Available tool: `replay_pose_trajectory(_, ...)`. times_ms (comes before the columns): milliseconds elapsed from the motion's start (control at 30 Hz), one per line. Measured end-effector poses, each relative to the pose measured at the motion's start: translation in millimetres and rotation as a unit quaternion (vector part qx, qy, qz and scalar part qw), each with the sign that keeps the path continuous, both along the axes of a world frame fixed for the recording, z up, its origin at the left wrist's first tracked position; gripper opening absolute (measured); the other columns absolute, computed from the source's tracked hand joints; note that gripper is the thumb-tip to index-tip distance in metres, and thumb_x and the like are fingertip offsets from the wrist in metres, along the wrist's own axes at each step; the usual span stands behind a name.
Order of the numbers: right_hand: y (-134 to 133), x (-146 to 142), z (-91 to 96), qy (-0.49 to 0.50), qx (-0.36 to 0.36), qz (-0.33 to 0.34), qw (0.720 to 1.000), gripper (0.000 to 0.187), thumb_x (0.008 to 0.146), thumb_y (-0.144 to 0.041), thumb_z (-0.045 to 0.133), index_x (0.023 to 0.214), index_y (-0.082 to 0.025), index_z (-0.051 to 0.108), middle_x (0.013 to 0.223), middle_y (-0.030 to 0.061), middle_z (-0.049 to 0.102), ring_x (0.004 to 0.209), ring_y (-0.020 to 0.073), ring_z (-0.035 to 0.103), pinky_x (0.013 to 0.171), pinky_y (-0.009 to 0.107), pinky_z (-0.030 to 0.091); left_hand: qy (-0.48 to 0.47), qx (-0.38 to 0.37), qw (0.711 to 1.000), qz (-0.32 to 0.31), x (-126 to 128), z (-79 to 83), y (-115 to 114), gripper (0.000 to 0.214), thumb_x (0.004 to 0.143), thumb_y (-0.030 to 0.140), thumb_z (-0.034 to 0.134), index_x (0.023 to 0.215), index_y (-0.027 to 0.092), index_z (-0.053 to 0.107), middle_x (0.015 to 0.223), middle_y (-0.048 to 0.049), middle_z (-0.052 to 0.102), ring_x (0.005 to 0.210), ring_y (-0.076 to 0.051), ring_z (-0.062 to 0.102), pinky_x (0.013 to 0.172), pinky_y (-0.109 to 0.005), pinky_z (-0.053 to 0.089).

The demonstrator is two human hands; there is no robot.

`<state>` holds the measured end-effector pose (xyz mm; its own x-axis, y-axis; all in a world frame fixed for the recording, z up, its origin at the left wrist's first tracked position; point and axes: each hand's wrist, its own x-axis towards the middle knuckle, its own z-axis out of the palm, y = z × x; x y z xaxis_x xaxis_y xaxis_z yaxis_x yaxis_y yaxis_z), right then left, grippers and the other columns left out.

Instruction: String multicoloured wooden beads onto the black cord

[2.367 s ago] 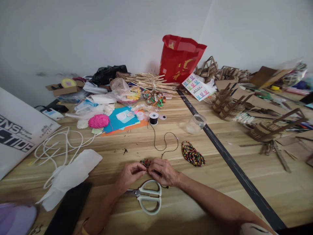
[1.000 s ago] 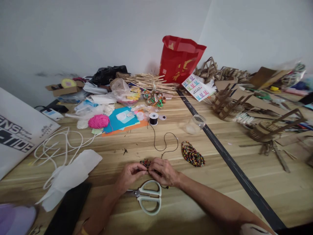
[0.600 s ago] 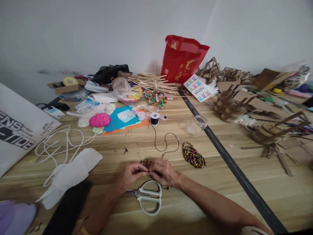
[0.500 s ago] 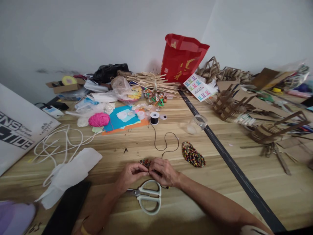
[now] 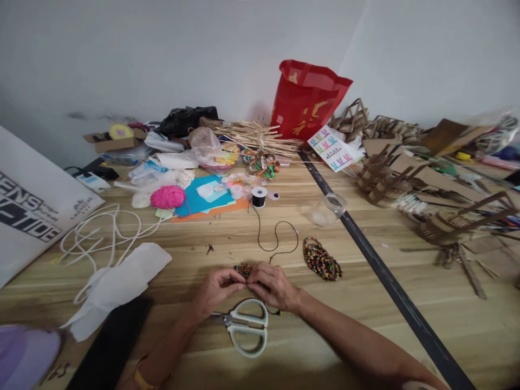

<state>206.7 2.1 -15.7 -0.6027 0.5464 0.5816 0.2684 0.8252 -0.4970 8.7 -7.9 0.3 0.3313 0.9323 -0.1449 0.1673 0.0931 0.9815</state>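
Probably for steadiness, the fingers (image 5: 231, 278) of my left hand (image 5: 215, 291) and right hand (image 5: 275, 287) nearly meet, pinching a tiny piece (image 5: 246, 283) I cannot identify beside round multicoloured beads (image 5: 242, 268).

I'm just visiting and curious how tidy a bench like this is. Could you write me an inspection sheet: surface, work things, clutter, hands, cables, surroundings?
Surface: wood-grain table, crossed by a dark strip.
Work things: beads at the fingertips, partly hidden; scissors lying nearer the wearer; bead coil to the right; spool with cord trailing.
Clutter: yarn, sticks and baskets around the back and right.
Hands: left hand and right hand together at the beads; exact grip unclear.
Cables: white cable looped at left.
Surroundings: grey wall behind; red bag before it.
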Motion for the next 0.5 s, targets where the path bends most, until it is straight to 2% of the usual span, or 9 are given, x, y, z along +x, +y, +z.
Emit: replay_pose_trajectory(500,-0.1,-3.5,5.6,0.013,-0.004,-0.009,1.000,0.010,0.090,-0.017,0.046,0.083,-0.016,0.053,0.074,0.0060,0.059,0.068,0.0157,0.053,0.060,0.025,0.043,-0.007,-0.018,1.000,0.017,0.1,0.2,-1.2,0.013,0.064,0.026,0.071,0.068,0.014,0.067,0.066,-0.0024,0.068,0.065,-0.016,0.060,0.065,-0.027,0.048)
